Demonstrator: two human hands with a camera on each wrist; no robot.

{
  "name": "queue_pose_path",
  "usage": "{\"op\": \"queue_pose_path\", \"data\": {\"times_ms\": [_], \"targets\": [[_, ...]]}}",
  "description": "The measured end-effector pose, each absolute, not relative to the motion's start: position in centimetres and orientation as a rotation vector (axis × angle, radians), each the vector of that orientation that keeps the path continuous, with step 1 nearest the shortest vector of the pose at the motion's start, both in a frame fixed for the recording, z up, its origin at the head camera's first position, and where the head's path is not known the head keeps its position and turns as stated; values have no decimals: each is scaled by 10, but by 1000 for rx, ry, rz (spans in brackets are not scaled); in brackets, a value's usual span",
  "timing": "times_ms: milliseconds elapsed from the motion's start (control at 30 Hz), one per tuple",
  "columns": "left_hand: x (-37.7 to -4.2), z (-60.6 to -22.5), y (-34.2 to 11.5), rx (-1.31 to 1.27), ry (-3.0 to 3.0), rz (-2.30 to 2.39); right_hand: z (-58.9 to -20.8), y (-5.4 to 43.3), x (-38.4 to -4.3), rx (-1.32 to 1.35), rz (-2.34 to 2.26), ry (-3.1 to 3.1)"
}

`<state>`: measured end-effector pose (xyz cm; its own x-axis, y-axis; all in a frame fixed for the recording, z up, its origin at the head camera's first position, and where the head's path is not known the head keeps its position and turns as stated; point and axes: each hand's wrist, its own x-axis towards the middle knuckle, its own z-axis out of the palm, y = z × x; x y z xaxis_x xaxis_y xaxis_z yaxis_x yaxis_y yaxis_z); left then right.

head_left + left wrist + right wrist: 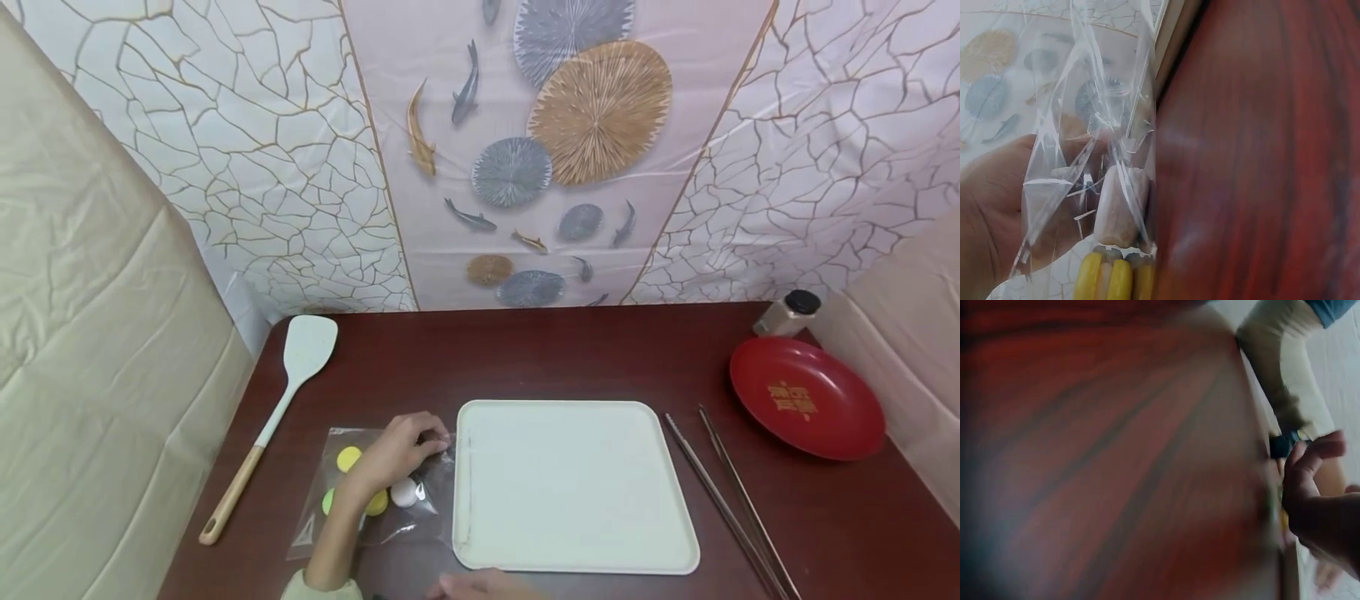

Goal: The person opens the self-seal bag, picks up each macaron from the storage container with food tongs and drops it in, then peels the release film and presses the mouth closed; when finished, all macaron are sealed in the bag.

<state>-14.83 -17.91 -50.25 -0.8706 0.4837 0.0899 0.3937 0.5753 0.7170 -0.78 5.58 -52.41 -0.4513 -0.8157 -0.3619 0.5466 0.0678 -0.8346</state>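
Observation:
A clear plastic bag (pixel 405 532) lies at the left of the tray, with several macarons inside. A yellow macaron (pixel 348 458), a green one (pixel 327 500) and a whitish one (pixel 403 492) show through the film. My left hand (pixel 401 450) reaches over the bag and pinches its right end beside the tray's left rim. From the left wrist, creased film covers the fingers near the pale macaron (pixel 1121 209). My right hand (pixel 487 585) is at the bottom edge below the tray, partly cut off; in the right wrist view its fingers curl loosely around nothing.
A white rectangular tray (pixel 573 492) sits mid-table. Left of the bag lies a spatula (pixel 309 350) with a wooden handle. Metal tongs (pixel 731 504) lie right of the tray. Behind them are a red plate (pixel 832 400) and a black-lidded jar (pixel 783 317).

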Motion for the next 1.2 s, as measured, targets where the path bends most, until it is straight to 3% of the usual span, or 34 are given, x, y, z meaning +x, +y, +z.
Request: {"op": "queue_pose_path", "data": {"times_ms": [133,467,833,1100,1200], "targets": [[-150,-508,-184,792,2629,1264,-527,36,-13,-224,-1679,1301],[-149,-508,-189,644,2466,1344,-530,22,-18,-351,-1761,1357],[-148,-507,-193,593,2376,1430,-523,11,-17,-93,-1886,1122],[-148,-506,-195,598,2338,1487,-536,11,-15,-74,-1879,1097],[-149,-505,-197,592,2324,1504,-524,10,-13,-62,-1871,1157]]}}
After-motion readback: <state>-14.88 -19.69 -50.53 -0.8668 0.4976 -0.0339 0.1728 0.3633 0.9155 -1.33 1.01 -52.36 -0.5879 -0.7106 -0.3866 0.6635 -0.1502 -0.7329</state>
